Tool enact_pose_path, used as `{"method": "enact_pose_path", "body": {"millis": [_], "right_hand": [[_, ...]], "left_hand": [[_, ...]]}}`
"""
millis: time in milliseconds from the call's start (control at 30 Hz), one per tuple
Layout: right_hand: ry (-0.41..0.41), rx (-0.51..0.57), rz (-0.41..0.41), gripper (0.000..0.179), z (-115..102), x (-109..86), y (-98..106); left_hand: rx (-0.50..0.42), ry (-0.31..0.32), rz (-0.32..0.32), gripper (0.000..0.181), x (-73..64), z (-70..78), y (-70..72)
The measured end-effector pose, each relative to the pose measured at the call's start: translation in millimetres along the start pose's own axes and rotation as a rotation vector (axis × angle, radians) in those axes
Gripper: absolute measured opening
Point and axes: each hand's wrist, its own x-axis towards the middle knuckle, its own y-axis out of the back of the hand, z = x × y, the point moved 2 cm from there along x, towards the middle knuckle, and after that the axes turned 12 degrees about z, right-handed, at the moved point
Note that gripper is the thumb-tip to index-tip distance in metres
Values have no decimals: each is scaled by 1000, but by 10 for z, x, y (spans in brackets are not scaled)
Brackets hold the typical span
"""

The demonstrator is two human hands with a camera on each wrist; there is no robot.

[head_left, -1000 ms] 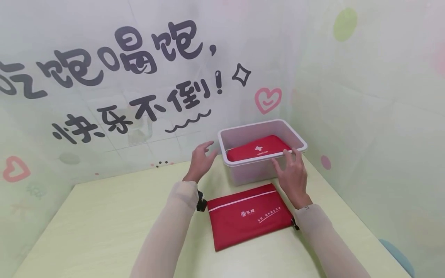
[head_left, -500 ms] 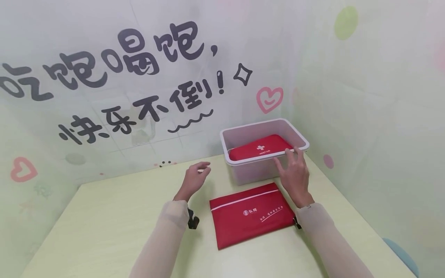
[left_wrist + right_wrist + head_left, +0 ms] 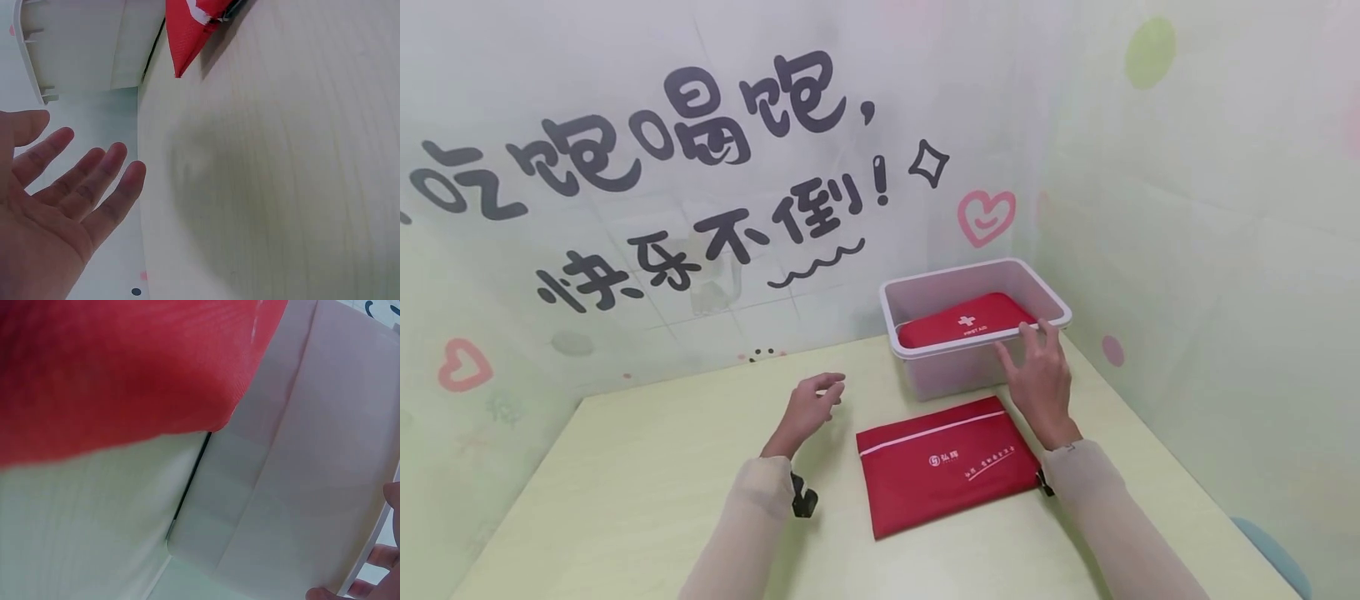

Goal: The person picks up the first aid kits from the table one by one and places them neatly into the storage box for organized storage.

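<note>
Nearer, the right hand point(image 3: 1039, 383) is pinching a pale rectangular plastic bin's long rim point(image 3: 951, 344), loose left fingers point(image 3: 127, 186) hovering leftward.

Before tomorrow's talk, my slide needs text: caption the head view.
Flat red pouch in front of bin holding first-aid pouch; right hand at bin's rim, left hand empty.

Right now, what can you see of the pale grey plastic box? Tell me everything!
The pale grey, plastic-looking box is rectangular and open on top, with rounded corners and a thick white rim. It stands upright on the pale wood-grained table, behind a flat red pouch. Inside lies a tilted red FIRST AID case. The right hand is at its near rim; any grip is unclear.
</note>
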Motion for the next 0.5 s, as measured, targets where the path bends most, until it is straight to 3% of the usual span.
{"method": "enact_pose_path", "body": {"millis": [267, 500], "right_hand": [[-4, 7, 0, 55, -21, 9, 18], [-16, 9, -10, 56, -19, 3, 13]], "left_hand": [[-4, 91, -130, 39, -105, -111, -4], [-49, 118, -182, 41, -205, -170, -29]]}}
